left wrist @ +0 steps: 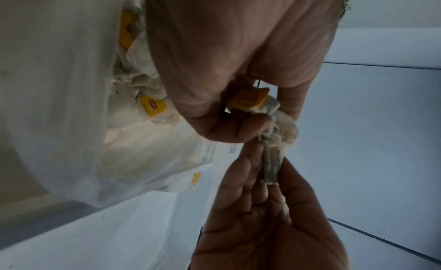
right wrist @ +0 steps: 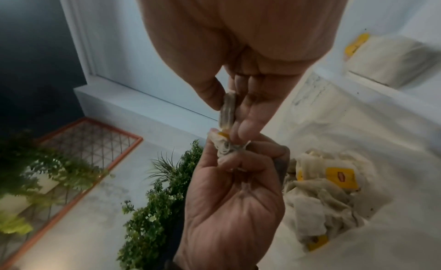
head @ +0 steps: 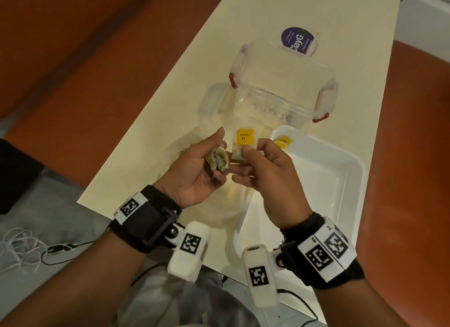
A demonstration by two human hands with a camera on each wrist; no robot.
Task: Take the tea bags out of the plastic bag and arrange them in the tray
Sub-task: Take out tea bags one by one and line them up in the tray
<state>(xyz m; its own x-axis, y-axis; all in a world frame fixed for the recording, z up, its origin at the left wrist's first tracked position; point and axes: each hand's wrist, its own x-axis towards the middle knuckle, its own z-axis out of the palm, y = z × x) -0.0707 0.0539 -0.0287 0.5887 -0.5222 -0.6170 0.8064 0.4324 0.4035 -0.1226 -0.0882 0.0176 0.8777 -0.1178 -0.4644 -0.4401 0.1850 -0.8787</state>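
Over the table, my left hand grips a crumpled clump of tea bags with a yellow tag. My right hand pinches one tea bag that still touches the clump; its yellow tag stands above my fingers. The translucent plastic bag lies under both hands with several tea bags inside. The white tray sits to the right, and one tea bag lies in its far left corner.
A clear lidded container with red clips stands just beyond the hands. Behind it is a tub with a purple label. The cream table is narrow, with orange floor on both sides. Cables lie on the floor at the lower left.
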